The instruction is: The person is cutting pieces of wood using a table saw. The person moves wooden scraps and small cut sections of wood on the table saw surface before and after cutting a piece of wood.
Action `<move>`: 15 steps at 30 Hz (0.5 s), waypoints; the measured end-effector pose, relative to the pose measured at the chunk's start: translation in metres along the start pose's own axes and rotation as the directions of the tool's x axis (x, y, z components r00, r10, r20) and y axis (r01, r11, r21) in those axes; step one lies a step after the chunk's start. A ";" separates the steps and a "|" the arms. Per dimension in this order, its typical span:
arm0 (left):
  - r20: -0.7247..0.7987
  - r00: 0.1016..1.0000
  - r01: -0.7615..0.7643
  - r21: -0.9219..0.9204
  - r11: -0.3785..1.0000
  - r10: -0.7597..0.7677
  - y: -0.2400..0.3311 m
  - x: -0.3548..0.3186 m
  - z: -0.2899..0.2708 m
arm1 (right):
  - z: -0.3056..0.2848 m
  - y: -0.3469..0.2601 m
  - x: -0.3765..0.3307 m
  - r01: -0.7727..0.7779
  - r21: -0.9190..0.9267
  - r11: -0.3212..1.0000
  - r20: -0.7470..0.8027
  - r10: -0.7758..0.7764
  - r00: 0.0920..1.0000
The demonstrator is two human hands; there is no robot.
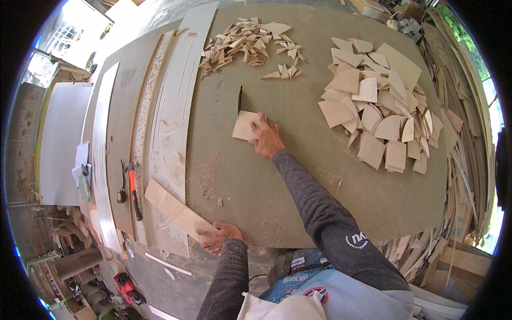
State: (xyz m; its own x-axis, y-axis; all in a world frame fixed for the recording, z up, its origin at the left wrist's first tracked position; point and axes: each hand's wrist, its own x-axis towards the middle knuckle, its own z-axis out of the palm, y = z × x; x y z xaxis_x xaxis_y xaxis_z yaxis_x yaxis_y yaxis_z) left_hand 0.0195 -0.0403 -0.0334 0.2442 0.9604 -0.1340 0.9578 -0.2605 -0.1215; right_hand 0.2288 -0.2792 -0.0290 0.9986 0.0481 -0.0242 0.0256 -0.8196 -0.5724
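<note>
My right hand (266, 137) reaches forward over the brown worktable and grips a small, pale, four-sided wood piece (245, 125), which lies flat. Just beyond that piece, a thin dark saw blade or slot (240, 100) stands in the tabletop, close to its far edge. Lower left, my left hand (221, 238) holds the near end of a longer pale wood strip (175, 208), fingers over its top. The strip slants away to the left, across a whitish board. The undersides of both pieces, and my fingertips beneath them, are hidden.
Curved and angular wood pieces (368, 90) are heaped at the right; smaller offcuts (248, 42) lie at the far side. Left are long boards (173, 106), a hammer (132, 186) with an orange-and-black handle and a tape measure (121, 196). Sawdust dots the tabletop (277, 213). Stacked timber (458, 133) borders the right.
</note>
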 end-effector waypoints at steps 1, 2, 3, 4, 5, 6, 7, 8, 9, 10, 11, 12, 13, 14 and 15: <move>0.003 1.000 0.007 0.003 1.000 -0.007 0.001 0.000 -0.001 | 0.000 0.000 0.001 -0.004 -0.007 1.000 0.005 0.004 1.000; 0.003 1.000 0.009 -0.008 1.000 -0.009 0.002 -0.001 -0.003 | 0.000 0.000 0.002 -0.009 -0.014 1.000 0.009 0.009 1.000; 0.003 1.000 0.009 -0.019 1.000 -0.009 0.004 -0.004 -0.006 | 0.002 0.001 0.003 -0.014 -0.007 1.000 0.004 0.014 1.000; 0.003 1.000 0.009 -0.030 1.000 -0.008 0.005 -0.005 -0.008 | 0.004 0.002 0.003 -0.019 0.001 1.000 0.000 0.019 1.000; 0.006 1.000 0.005 -0.031 1.000 -0.005 0.005 -0.006 -0.009 | 0.006 0.003 0.004 -0.025 0.008 1.000 -0.006 0.025 1.000; 0.007 1.000 0.005 -0.031 1.000 -0.005 0.004 -0.005 -0.009 | 0.005 0.002 0.003 -0.023 0.009 1.000 0.000 0.023 1.000; 0.007 1.000 0.004 -0.031 1.000 -0.004 0.004 -0.004 -0.009 | 0.005 0.002 0.002 -0.022 0.011 1.000 0.004 0.022 1.000; 0.006 1.000 0.005 -0.031 1.000 -0.004 0.004 -0.004 -0.009 | 0.004 0.002 0.001 -0.022 0.012 1.000 0.009 0.022 1.000; 0.007 1.000 0.005 -0.030 1.000 -0.005 0.003 -0.005 -0.010 | 0.002 0.003 -0.001 -0.005 0.018 1.000 0.019 0.004 1.000; 0.007 1.000 0.006 -0.030 1.000 -0.006 0.003 -0.005 -0.011 | 0.001 0.004 -0.004 0.012 0.025 1.000 0.028 -0.013 1.000; 0.008 1.000 0.006 -0.028 1.000 -0.006 0.002 -0.004 -0.009 | -0.001 0.004 -0.005 0.029 0.032 0.999 0.038 -0.030 0.999; 0.008 1.000 0.001 -0.027 1.000 -0.001 0.002 -0.003 -0.007 | 0.001 0.007 -0.005 0.033 0.025 0.999 0.025 -0.033 0.999; 0.009 1.000 -0.003 -0.026 1.000 0.003 0.002 -0.002 -0.006 | 0.003 0.009 -0.005 0.036 0.018 0.999 0.012 -0.036 0.999; 0.006 1.000 -0.006 -0.030 1.000 0.006 0.003 -0.003 -0.006 | 0.004 0.012 -0.004 0.040 0.011 0.999 -0.001 -0.040 0.999; 0.002 1.000 -0.003 -0.035 0.999 0.003 0.002 -0.003 -0.005 | 0.002 0.009 -0.004 0.034 0.011 0.999 0.015 -0.034 0.999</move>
State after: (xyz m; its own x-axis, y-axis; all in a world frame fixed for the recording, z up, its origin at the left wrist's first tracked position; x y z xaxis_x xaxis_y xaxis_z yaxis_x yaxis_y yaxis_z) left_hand 0.0212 -0.0426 -0.0286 0.2470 0.9593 -0.1367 0.9617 -0.2600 -0.0870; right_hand 0.2246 -0.2860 -0.0356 0.9963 0.0845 -0.0165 0.0592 -0.8113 -0.5816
